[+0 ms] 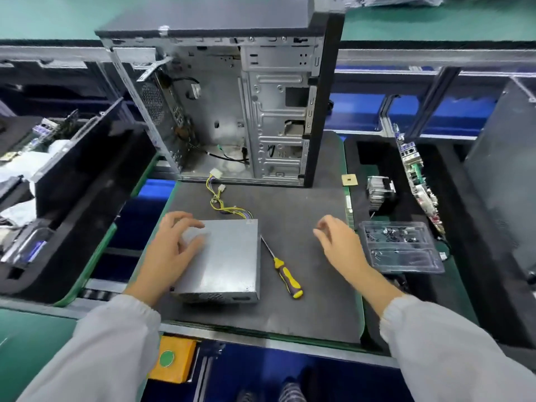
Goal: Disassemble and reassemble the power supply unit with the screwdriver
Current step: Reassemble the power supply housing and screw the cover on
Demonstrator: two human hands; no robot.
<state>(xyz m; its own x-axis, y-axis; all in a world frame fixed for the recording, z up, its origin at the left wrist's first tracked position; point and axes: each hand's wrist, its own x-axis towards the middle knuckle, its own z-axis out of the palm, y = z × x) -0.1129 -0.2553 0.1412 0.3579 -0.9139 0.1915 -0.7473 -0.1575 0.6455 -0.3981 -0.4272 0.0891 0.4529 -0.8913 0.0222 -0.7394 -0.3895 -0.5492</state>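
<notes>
Green-topped assembly benches fill the room, and on a dark mat (304, 285) before the person lies a grey metal power supply unit (224, 256), flat and closed. Its yellow and black wire bundle (224, 206) trails toward an open, gutted computer case (232, 111) standing behind. The left hand (174, 250) rests on the unit's left side, fingers spread and lightly curved, not clamping. The right hand (338, 242) hovers above the mat, relaxed and holding nothing. A yellow-handled screwdriver (285, 274) lies just beside the unit's right edge, untouched. A clear tray of screws (401, 246) sits to the right. The box looks rigid, fairly heavy and smooth-sided, so gripping its opposite edges seems safest; the loose wires may snag.
</notes>
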